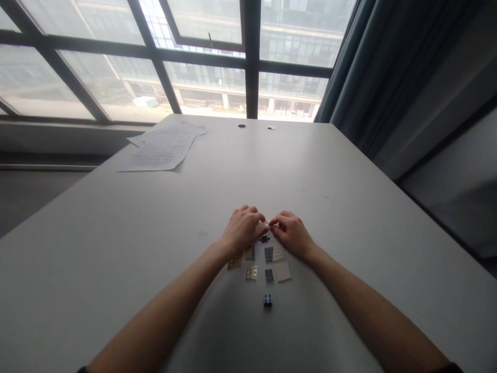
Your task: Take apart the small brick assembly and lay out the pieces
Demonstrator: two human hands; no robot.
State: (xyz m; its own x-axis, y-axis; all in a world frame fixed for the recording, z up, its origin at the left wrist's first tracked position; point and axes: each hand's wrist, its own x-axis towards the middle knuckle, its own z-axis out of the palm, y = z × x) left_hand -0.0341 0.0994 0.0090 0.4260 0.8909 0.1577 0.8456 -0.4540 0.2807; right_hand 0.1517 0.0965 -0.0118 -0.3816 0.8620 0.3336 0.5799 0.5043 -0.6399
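Observation:
My left hand and my right hand meet over the table, fingertips curled together in pinches. A small pale piece shows between the fingertips; most of it is hidden, and its kind cannot be made out. Just below lies a black piece with side pins. Closer to me are a dark grey studded plate beside a beige studded plate, another grey plate, a smooth beige tile and a tan plate. My left wrist partly covers a brown-tan plate. Nearest me stands a blue brick.
Printed papers lie at the far left of the white table. Two round cable holes, one of them a dark hole, sit near the back edge. Beyond are windows and a dark curtain at right.

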